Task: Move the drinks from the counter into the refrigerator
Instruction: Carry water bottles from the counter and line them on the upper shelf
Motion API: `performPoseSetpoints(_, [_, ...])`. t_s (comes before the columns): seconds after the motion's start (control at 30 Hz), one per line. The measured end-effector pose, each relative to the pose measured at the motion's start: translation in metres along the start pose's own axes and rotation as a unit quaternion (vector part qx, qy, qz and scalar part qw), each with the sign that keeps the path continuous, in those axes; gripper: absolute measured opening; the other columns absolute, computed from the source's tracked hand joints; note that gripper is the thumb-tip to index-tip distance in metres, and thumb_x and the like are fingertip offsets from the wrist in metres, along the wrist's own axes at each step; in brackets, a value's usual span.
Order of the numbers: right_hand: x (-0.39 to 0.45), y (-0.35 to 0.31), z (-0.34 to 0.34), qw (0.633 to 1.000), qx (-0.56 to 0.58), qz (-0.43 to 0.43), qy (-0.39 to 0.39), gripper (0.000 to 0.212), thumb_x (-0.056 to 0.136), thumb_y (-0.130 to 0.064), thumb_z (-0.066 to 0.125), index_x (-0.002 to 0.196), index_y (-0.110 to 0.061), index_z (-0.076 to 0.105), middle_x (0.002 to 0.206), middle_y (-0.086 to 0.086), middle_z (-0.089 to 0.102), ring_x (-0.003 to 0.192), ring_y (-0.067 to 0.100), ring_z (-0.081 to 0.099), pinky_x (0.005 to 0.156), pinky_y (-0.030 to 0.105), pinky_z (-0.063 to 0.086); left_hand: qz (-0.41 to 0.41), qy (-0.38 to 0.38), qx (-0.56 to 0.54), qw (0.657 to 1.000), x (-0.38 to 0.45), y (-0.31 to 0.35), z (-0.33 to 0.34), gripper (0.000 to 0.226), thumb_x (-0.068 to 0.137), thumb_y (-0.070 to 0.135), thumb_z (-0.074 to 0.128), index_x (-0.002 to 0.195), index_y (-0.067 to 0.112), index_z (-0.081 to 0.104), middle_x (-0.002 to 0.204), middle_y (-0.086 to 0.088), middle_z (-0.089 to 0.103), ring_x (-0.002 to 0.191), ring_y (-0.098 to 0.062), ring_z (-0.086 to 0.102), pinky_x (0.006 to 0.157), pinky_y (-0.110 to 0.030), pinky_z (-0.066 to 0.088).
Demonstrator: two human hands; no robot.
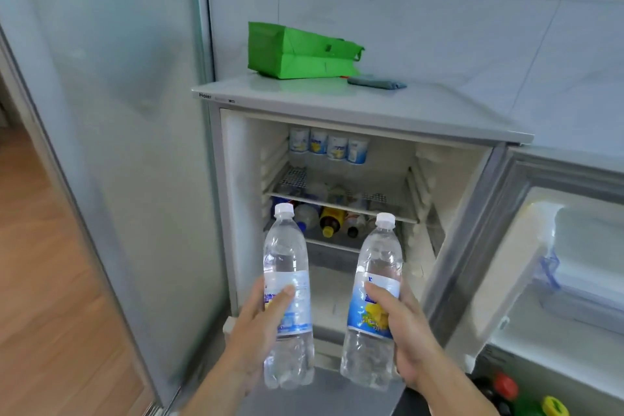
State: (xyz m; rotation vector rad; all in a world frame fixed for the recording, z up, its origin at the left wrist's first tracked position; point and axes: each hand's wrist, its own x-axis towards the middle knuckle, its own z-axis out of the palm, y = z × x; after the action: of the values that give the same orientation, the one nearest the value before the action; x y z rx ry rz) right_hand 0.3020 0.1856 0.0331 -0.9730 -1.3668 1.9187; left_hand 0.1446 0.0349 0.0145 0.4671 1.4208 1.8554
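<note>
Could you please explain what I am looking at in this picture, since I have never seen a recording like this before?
There is no machine here. A person wears a wide-angle camera on the head, so the single picture looks forward and down at their own two hands.

The left hand grips a clear bottle with a white cap, and the right hand grips a second clear bottle of the same kind. Both are held upright in front of a small refrigerator whose door stands open to the right.

Inside, a row of similar bottles stands at the back of the top level, and more bottles lie on the shelf and below it. On top of the refrigerator lie a green bag and a folded grey cloth.
</note>
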Motion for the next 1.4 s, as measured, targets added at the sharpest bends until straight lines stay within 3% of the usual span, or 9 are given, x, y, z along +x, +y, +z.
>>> performPoseSetpoints(0.3, [0.119, -0.031, 0.017, 0.989, -0.004, -0.108, 0.098, 0.039, 0.083, -0.019, 0.079, 0.114, -0.029, 0.057, 0.092, -0.006, 0.075, 0.073, 0.007, 0.074, 0.053, 0.017, 0.053, 0.049, -0.025, 0.074, 0.996, 0.112, 0.017, 0.006, 0.031, 0.091, 0.026, 0.070, 0.117, 0.038, 0.058, 0.101, 0.004, 0.076, 0.092, -0.017, 0.074, 0.070, -0.030, 0.059])
performPoseSetpoints(0.53, [0.218, -0.087, 0.033, 0.981, -0.011, -0.134, 0.140, 0.029, 0.084, -0.019, 0.079, 0.110, -0.020, 0.065, 0.117, 0.009, 0.071, 0.096, 0.018, 0.070, 0.092, 0.040, 0.056, 0.079, -0.033, 0.086, 0.993, 0.186, 0.046, 0.018, 0.037, 0.088, 0.021, 0.074, 0.116, 0.037, 0.057, 0.106, 0.005, 0.075, 0.096, -0.016, 0.073, 0.082, -0.036, 0.058])
performPoseSetpoints(0.7, [0.271, -0.112, 0.039, 0.970, -0.066, -0.167, 0.165, 0.054, 0.081, -0.032, 0.080, 0.129, -0.021, 0.057, 0.117, -0.003, 0.068, 0.097, 0.010, 0.067, 0.074, 0.031, 0.057, 0.110, -0.014, 0.115, 0.987, 0.248, 0.065, 0.036, 0.045, 0.082, 0.023, 0.080, 0.120, 0.030, 0.055, 0.100, 0.010, 0.075, 0.089, -0.012, 0.074, 0.071, -0.026, 0.058])
performPoseSetpoints(0.83, [0.313, -0.124, 0.036, 0.955, -0.091, -0.216, 0.182, 0.060, 0.078, -0.020, 0.082, 0.131, -0.013, 0.054, 0.124, 0.005, 0.067, 0.108, 0.018, 0.066, 0.093, 0.041, 0.056, 0.142, -0.013, 0.157, 0.977, 0.289, 0.081, 0.049, 0.047, 0.085, 0.018, 0.077, 0.124, 0.025, 0.050, 0.122, -0.002, 0.066, 0.111, -0.022, 0.065, 0.094, -0.040, 0.055])
performPoseSetpoints(0.97, [0.349, -0.127, 0.036, 0.939, -0.087, -0.208, 0.259, 0.079, 0.080, -0.021, 0.079, 0.144, -0.017, 0.034, 0.116, -0.004, 0.052, 0.078, 0.004, 0.052, 0.060, 0.011, 0.043, 0.213, -0.019, 0.190, 0.958, 0.317, 0.091, 0.048, 0.065, 0.086, 0.008, 0.074, 0.138, 0.024, 0.040, 0.139, -0.004, 0.054, 0.127, -0.022, 0.054, 0.108, -0.045, 0.045])
performPoseSetpoints(1.03, [0.367, -0.129, 0.037, 0.936, -0.096, -0.208, 0.269, 0.082, 0.082, -0.023, 0.078, 0.149, -0.018, 0.029, 0.117, -0.003, 0.051, 0.083, 0.008, 0.052, 0.052, 0.008, 0.038, 0.229, -0.044, 0.162, 0.959, 0.329, 0.093, 0.046, 0.062, 0.086, 0.003, 0.072, 0.133, 0.028, 0.040, 0.134, -0.002, 0.056, 0.125, -0.021, 0.055, 0.107, -0.048, 0.046])
performPoseSetpoints(1.13, [0.392, -0.133, 0.040, 0.935, -0.088, -0.211, 0.271, 0.077, 0.084, -0.019, 0.076, 0.147, -0.016, 0.033, 0.137, 0.009, 0.054, 0.107, 0.020, 0.055, 0.079, 0.017, 0.039, 0.262, -0.054, 0.153, 0.951, 0.348, 0.094, 0.047, 0.062, 0.085, -0.002, 0.070, 0.129, 0.031, 0.041, 0.126, 0.005, 0.057, 0.120, -0.015, 0.057, 0.105, -0.044, 0.049])
performPoseSetpoints(1.23, [0.412, -0.134, 0.040, 0.940, -0.090, -0.214, 0.249, 0.081, 0.085, -0.018, 0.075, 0.150, -0.017, 0.026, 0.142, 0.013, 0.049, 0.118, 0.027, 0.055, 0.077, 0.016, 0.044, 0.271, -0.032, 0.181, 0.945, 0.364, 0.094, 0.047, 0.078, 0.086, 0.001, 0.071, 0.149, 0.021, 0.028, 0.144, -0.004, 0.047, 0.128, -0.018, 0.051, 0.106, -0.037, 0.046])
performPoseSetpoints(1.4, [0.433, -0.143, 0.040, 0.959, -0.050, -0.177, 0.216, 0.095, 0.086, -0.009, 0.075, 0.156, -0.026, 0.012, 0.155, 0.017, 0.035, 0.133, 0.038, 0.047, 0.093, 0.049, 0.052, 0.267, 0.003, 0.185, 0.946, 0.383, 0.093, 0.052, 0.086, 0.087, 0.001, 0.070, 0.155, 0.019, 0.019, 0.152, -0.009, 0.038, 0.135, -0.024, 0.043, 0.110, -0.039, 0.040])
